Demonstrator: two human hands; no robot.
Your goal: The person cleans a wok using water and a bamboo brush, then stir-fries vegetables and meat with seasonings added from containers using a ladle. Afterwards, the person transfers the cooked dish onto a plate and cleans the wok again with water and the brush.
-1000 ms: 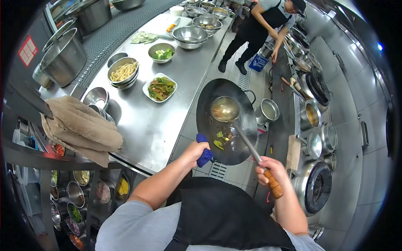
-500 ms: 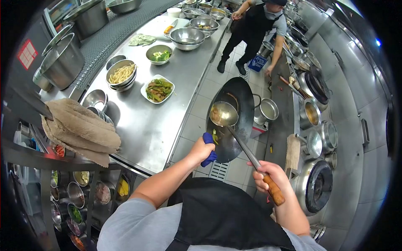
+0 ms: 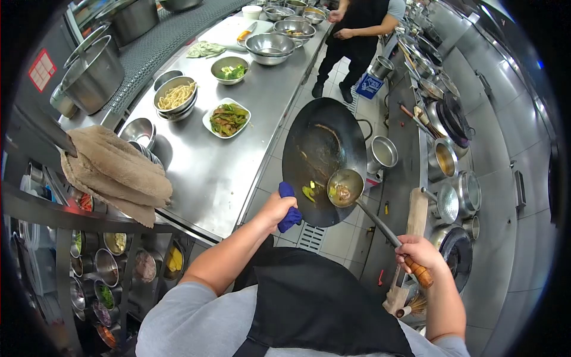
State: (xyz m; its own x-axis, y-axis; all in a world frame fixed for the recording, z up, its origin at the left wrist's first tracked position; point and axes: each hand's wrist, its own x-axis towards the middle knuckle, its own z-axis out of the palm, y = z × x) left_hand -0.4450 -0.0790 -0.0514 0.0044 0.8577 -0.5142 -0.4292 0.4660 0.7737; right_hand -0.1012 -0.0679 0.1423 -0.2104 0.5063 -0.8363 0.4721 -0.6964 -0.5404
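My left hand [image 3: 279, 209] is closed around a bunched blue cloth [image 3: 289, 208] at the near left rim of a black wok [image 3: 318, 140], which hangs over the floor beside the counter. My right hand [image 3: 420, 254] grips the wooden handle of a long ladle [image 3: 380, 223]. The ladle's bowl [image 3: 345, 189] is over the wok's near right part and holds some food in liquid. A few green pieces [image 3: 308, 191] lie in the wok near its front, with brown residue higher up. Any wok handle under the cloth is hidden.
On the steel counter [image 3: 205, 178] are a square dish of cooked greens [image 3: 227, 120], a noodle bowl [image 3: 176, 97] and a broccoli bowl [image 3: 230, 71]. A steel pot [image 3: 382, 153] stands right of the wok. A co-worker [image 3: 358, 41] stands beyond it. A brown towel [image 3: 116, 172] hangs at left.
My right hand has moved right, drawing the ladle from the wok's middle to its near right side. The wok tilted, then came back flatter. The co-worker's arm has drawn back from the stove side.
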